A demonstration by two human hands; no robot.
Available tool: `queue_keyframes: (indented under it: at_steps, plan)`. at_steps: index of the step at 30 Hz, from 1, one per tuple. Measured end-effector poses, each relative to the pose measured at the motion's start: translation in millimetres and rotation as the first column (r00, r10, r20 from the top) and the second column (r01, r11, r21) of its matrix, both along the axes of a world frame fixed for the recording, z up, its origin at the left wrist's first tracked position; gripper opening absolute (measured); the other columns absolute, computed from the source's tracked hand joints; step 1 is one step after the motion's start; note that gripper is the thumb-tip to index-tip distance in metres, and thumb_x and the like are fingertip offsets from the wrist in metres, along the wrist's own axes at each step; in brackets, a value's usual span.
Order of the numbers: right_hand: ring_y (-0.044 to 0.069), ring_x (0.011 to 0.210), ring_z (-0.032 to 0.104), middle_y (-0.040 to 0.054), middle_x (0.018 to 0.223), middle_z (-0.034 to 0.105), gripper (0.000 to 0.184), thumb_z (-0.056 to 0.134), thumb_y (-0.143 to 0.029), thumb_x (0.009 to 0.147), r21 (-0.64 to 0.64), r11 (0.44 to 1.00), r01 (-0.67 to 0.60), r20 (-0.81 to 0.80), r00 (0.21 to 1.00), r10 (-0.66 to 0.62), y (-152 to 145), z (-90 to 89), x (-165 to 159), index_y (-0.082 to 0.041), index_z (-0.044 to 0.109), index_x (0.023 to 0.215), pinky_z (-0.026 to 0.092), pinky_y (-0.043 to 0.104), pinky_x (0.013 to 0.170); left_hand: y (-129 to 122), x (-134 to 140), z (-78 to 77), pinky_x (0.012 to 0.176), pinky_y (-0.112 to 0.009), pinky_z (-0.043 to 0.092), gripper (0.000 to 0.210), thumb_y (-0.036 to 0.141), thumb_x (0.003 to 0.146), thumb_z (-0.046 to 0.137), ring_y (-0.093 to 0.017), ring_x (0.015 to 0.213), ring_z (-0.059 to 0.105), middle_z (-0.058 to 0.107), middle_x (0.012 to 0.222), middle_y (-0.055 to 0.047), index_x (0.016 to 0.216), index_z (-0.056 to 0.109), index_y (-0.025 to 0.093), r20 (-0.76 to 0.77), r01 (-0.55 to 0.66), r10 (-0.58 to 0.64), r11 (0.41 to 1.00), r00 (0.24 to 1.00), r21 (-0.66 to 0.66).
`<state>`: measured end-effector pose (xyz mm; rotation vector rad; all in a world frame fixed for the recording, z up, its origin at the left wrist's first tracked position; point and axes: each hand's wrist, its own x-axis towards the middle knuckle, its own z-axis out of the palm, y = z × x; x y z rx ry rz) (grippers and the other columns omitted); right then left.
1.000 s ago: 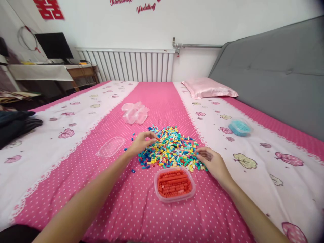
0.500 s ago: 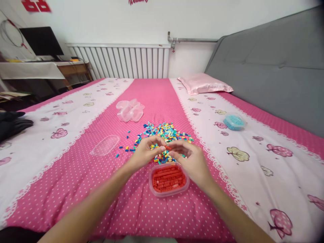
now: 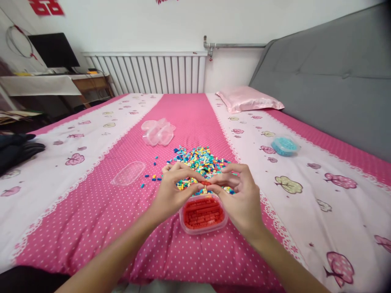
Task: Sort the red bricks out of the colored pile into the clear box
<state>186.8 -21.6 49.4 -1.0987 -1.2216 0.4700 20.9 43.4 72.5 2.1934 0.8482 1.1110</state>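
Between the fingertips of both hands is a small red building brick [image 3: 205, 183], partly covered by the fingers. My left hand [image 3: 177, 185] pinches it from the left and my right hand [image 3: 240, 195] from the right. Just below them stands a clear plastic box [image 3: 182, 223] with rows of red bricks [image 3: 204, 212] inside. Behind the hands spreads a heap of loose bricks [image 3: 198, 156] in blue, yellow, green, white and red. The hands hide the near part of the heap.
A clear lid [image 3: 128, 173] lies left of the heap, with several clear boxes [image 3: 159, 132] behind it. A box of light-blue bricks [image 3: 284, 145] stands to the right. Stray bricks [image 3: 147, 176] lie left. A pink pillow [image 3: 249, 99] and black gloves [image 3: 21, 150] are farther off.
Both hands have come closer together and slightly lower around the red brick. The fingertips now meet just above the red box. The view has shifted slightly.
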Motion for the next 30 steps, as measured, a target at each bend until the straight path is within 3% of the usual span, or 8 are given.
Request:
queue_keyframes:
  at_steps: [3, 7, 13, 19, 23, 30]
  plan:
    - [0.016, 0.074, 0.076, -0.0071, 0.079, 0.075, 0.04, 0.077, -0.014, 0.08, 0.065, 0.998, 0.028, 0.002, 1.0, -0.028, -5, 1.7, -3, -0.031, 0.047, 0.101, 0.063, 0.03, 0.074, -7, 1, -1.0, 0.084, -0.042, 0.036, 0.025, 0.05, 0.088, 0.069, -0.022, 0.083, 0.059, 0.073, 0.081, -0.002, 0.08, 0.077, 0.027, 0.021, -0.046, 0.045, 0.999, 0.999, 0.023]
    - [0.018, 0.075, 0.077, -0.0061, 0.081, 0.074, 0.041, 0.074, -0.014, 0.082, 0.119, 0.992, 0.049, 0.017, 0.999, -0.052, -10, 2.8, -5, -0.032, 0.043, 0.103, 0.065, 0.032, 0.073, -12, 4, -8.9, 0.08, -0.04, 0.043, 0.022, 0.047, 0.087, 0.071, -0.023, 0.086, 0.061, 0.073, 0.084, -0.005, 0.084, 0.077, 0.026, 0.127, -0.017, 0.025, 0.997, 0.992, -0.07]
    - [0.017, 0.073, 0.076, -0.0064, 0.08, 0.076, 0.039, 0.074, -0.014, 0.082, 0.067, 0.998, -0.003, 0.0, 1.0, 0.003, -13, 5.7, -5, -0.031, 0.045, 0.101, 0.064, 0.031, 0.07, -14, 6, -16.6, 0.078, -0.037, 0.046, 0.02, 0.044, 0.086, 0.073, -0.021, 0.082, 0.063, 0.073, 0.083, -0.004, 0.085, 0.076, 0.024, 0.224, 0.07, -0.035, 0.986, 0.974, -0.148]
    - [0.02, 0.076, 0.076, -0.0023, 0.084, 0.078, 0.01, 0.069, -0.02, 0.085, -0.092, 0.996, -0.015, 0.308, 0.95, 0.043, -18, 3.6, 20, -0.028, 0.07, 0.089, 0.062, 0.036, 0.074, -27, -20, -16.7, 0.087, -0.044, 0.036, 0.017, 0.046, 0.093, 0.066, -0.023, 0.088, 0.063, 0.078, 0.089, 0.001, 0.091, 0.077, 0.032, -0.101, -0.065, 0.07, 0.997, 0.992, 0.052]
    - [0.022, 0.081, 0.076, -0.0008, 0.089, 0.08, 0.016, 0.064, -0.02, 0.088, -0.197, 0.98, 0.007, 0.433, 0.898, 0.081, -25, -4.3, 36, -0.029, 0.076, 0.087, 0.061, 0.037, 0.075, -41, -49, -28.7, 0.086, -0.046, 0.032, 0.02, 0.034, 0.101, 0.053, -0.024, 0.094, 0.063, 0.078, 0.102, 0.001, 0.101, 0.073, 0.034, -0.233, -0.043, 0.08, 0.987, 0.969, 0.158]
    - [0.02, 0.082, 0.075, -0.0018, 0.092, 0.079, 0.022, 0.065, -0.008, 0.085, -0.292, 0.947, -0.136, 0.51, 0.815, 0.275, -20, -2.7, 11, -0.028, 0.073, 0.087, 0.059, 0.034, 0.074, -56, -66, -46.9, 0.089, -0.046, 0.032, 0.015, 0.037, 0.096, 0.061, -0.027, 0.102, 0.06, 0.071, 0.116, -0.002, 0.109, 0.069, 0.034, -0.349, -0.019, 0.127, 0.955, 0.928, 0.296]
